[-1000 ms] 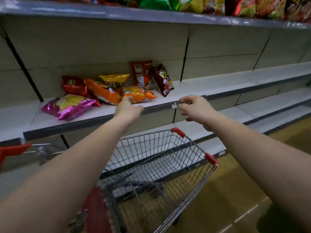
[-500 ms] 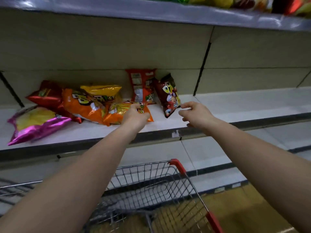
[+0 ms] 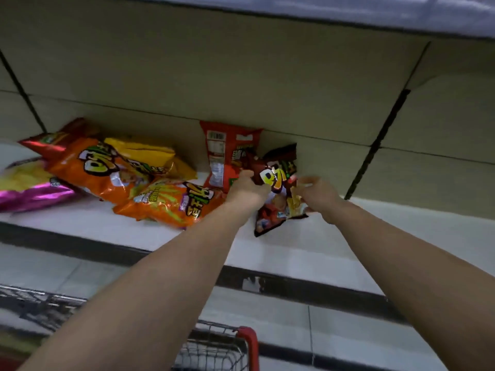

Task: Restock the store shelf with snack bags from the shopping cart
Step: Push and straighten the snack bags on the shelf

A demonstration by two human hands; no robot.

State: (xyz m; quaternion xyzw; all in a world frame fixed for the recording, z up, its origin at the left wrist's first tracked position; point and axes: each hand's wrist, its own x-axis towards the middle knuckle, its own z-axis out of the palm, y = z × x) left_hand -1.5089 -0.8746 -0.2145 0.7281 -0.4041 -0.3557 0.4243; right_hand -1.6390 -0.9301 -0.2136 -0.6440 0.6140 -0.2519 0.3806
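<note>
A dark brown snack bag (image 3: pixel 278 188) stands tilted on the white shelf (image 3: pixel 281 247). My left hand (image 3: pixel 247 191) grips its left edge and my right hand (image 3: pixel 317 196) grips its right edge. Behind it a red bag (image 3: pixel 227 151) leans on the back wall. Left of my hands lies an orange bag (image 3: pixel 171 203), then a larger orange bag (image 3: pixel 91 167), a yellow bag (image 3: pixel 144 153), a red bag (image 3: pixel 51 137) and a pink bag (image 3: pixel 29 188). Only the red-cornered wire rim of the shopping cart (image 3: pixel 241 341) shows at the bottom.
The shelf runs on bare to the right of the brown bag. An upper shelf (image 3: pixel 401 14) overhangs at the top. A lower shelf (image 3: pixel 308 330) sits below, behind the cart. A black upright (image 3: pixel 375 145) divides the back panels.
The view has moved closer to the shelf. Both hands reached forward and to the right, from the orange bag and the shelf edge, and closed on the dark brown bag.
</note>
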